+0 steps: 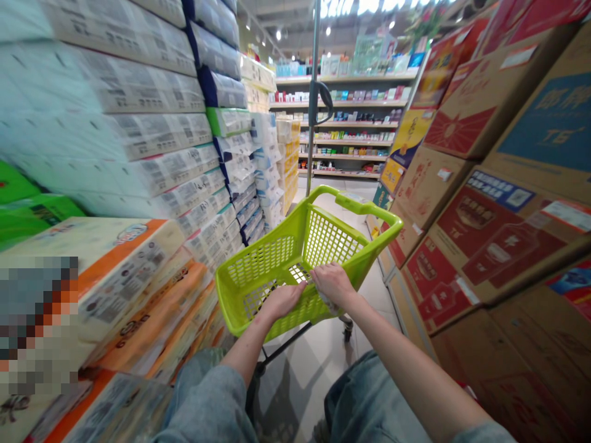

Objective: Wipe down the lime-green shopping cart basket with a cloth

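While the left hand [282, 301] is closing round the near rim of the lime-green cart [369, 261], the right hand [333, 284] is gripping that same rim just beside it. Both are holding moulded plastic: smooth rounded edge, walls perforated like a grid. Left thumb is pressing toward the right fingers; fingertips are mostly hiding behind the rim, so can't tell how tight. Basket is tapering, sitting right under and ahead of both hands. Its glossy looped handle [357, 204] is rising ahead and right of the right hand. Dark caster [347, 332] is showing below the right hand, on pale floor tiles [295, 384].

Left of the left hand, soft film-wrapped packs [178, 138] are stacking up high, creased and shiny; nearer, cream-and-orange packs [138, 320] are bulging, slick wrap. Right of the right hand, square-edged cardboard cartons [475, 215] are forming a wall, matt brown, printed red and blue. Well ahead of both hands, a slim upright post [316, 55] is carrying a dark curved fitting [323, 103]; beyond, shelves [351, 143] are holding rows of small boxy packages.
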Motion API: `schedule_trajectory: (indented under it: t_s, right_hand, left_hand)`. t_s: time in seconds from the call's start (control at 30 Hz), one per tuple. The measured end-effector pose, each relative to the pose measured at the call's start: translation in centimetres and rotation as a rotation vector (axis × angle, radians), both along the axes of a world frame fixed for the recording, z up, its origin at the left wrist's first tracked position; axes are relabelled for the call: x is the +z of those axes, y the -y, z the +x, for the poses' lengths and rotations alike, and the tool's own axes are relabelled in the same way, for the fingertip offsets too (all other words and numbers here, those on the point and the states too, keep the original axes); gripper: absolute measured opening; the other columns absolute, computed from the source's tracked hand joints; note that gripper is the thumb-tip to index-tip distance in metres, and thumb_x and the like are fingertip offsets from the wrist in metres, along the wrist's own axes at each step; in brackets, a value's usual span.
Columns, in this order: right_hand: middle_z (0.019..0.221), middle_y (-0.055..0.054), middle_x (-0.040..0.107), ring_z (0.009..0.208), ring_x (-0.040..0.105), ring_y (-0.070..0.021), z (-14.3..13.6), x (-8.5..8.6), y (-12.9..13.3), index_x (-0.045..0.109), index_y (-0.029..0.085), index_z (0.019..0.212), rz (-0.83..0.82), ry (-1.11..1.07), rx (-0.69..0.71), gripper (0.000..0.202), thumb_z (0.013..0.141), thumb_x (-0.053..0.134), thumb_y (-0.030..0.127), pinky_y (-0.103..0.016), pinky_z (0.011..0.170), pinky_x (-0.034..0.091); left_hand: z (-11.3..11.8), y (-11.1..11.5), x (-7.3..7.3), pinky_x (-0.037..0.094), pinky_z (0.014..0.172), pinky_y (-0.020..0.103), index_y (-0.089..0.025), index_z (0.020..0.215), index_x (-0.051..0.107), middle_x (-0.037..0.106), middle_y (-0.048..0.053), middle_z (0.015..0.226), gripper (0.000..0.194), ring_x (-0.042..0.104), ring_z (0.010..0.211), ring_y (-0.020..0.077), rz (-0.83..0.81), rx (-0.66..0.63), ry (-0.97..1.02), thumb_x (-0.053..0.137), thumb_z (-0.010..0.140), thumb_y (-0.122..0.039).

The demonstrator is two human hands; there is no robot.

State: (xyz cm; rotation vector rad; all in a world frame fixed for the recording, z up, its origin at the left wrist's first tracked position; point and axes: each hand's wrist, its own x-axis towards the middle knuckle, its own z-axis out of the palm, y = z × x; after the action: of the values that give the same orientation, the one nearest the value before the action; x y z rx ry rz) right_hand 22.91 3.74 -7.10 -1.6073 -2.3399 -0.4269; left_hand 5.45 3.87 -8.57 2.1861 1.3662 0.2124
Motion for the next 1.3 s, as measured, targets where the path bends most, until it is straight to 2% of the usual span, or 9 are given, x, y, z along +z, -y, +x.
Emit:
schedule_trajectory:
  t_s: [0.13,0.3,0.47,0.6,0.73,0.87,1.07,1.17,1.3]
  right_hand:
    - [0.066,-0.005,0.066,0.063,0.057,-0.0141,0.7,0.3,-0.4,0.059,0.016,0.068,0.018,-0.015,-0.05,0.037,0.093,0.032,0.025,-0.028,0.069,0.027]
    - [0.067,-0.006,0.065,0.065,0.057,-0.0151,-0.2,-0.5,-0.3,0.058,0.016,0.07,0.081,-0.055,-0.084,0.037,0.093,0.031,0.026,-0.029,0.07,0.027]
    - [0.071,-0.005,0.065,0.069,0.057,-0.0155,-1.7,-1.2,0.5,0.057,0.017,0.072,0.056,-0.057,-0.007,0.036,0.093,0.031,0.027,-0.028,0.07,0.028]
    - [0.072,-0.006,0.066,0.07,0.059,-0.0152,-2.1,-0.9,0.7,0.058,0.016,0.074,-0.006,-0.028,0.02,0.035,0.093,0.031,0.028,-0.028,0.07,0.029]
    - [0.069,-0.008,0.066,0.065,0.061,-0.0165,-1.3,0.1,0.3,0.06,0.015,0.073,-0.066,0.027,-0.059,0.036,0.092,0.031,0.026,-0.029,0.067,0.031]
    - [0.069,-0.01,0.067,0.063,0.061,-0.0176,0.1,0.9,-0.8,0.062,0.014,0.074,-0.119,0.086,-0.151,0.029,0.088,0.038,0.022,-0.028,0.063,0.033]
    - [0.069,-0.012,0.067,0.063,0.063,-0.0203,-0.1,0.6,-1.9,0.063,0.014,0.071,-0.094,0.071,-0.234,0.034,0.088,0.035,0.021,-0.029,0.062,0.037]
    - [0.069,-0.013,0.068,0.066,0.064,-0.0216,-1.3,0.3,-1.7,0.064,0.013,0.071,-0.105,0.045,-0.215,0.037,0.09,0.034,0.023,-0.029,0.061,0.039]
    - [0.07,-0.011,0.068,0.068,0.065,-0.018,-2.7,-0.1,-1.2,0.065,0.014,0.073,-0.199,0.007,-0.112,0.035,0.09,0.035,0.023,-0.025,0.061,0.041]
  left_hand:
    - [0.0,0.0,0.0,0.038,0.092,0.032,-0.012,0.102,0.065,0.064,0.015,0.111,0.082,0.056,0.109,0.0271,0.004,0.001,0.008,0.002,0.085,-0.063]
    - [0.1,-0.1,0.0,0.038,0.09,0.031,-0.012,0.097,0.067,0.065,0.015,0.109,0.084,0.057,0.108,0.0262,-0.003,0.024,0.009,0.003,0.085,-0.064]
    - [0.1,-0.2,-0.1,0.038,0.09,0.03,-0.011,0.096,0.067,0.066,0.014,0.106,0.085,0.057,0.107,0.0252,-0.025,0.025,0.035,0.002,0.085,-0.064]
    - [-0.1,-0.2,-0.2,0.039,0.09,0.032,-0.01,0.1,0.066,0.065,0.016,0.107,0.086,0.057,0.108,0.0271,-0.019,0.019,0.032,0.0,0.084,-0.063]
    - [-0.1,-0.1,0.0,0.04,0.086,0.035,-0.011,0.092,0.067,0.067,0.018,0.101,0.088,0.059,0.101,0.0292,-0.013,0.015,0.003,-0.004,0.084,-0.063]
    - [-0.1,-0.1,-0.1,0.04,0.088,0.032,-0.012,0.089,0.067,0.066,0.017,0.105,0.085,0.059,0.103,0.027,-0.006,0.023,0.032,-0.001,0.084,-0.063]
    - [0.3,-0.5,-0.3,0.038,0.09,0.032,-0.011,0.094,0.067,0.066,0.017,0.106,0.087,0.057,0.108,0.0273,-0.018,0.049,0.005,0.0,0.083,-0.065]
    - [0.4,-0.7,-0.3,0.038,0.091,0.034,-0.01,0.096,0.066,0.065,0.019,0.108,0.087,0.056,0.109,0.0286,-0.014,0.045,0.023,0.0,0.084,-0.064]
    - [0.4,-0.8,-0.3,0.039,0.091,0.033,-0.012,0.098,0.066,0.066,0.016,0.106,0.082,0.056,0.11,0.0267,-0.007,0.025,0.05,0.001,0.086,-0.061]
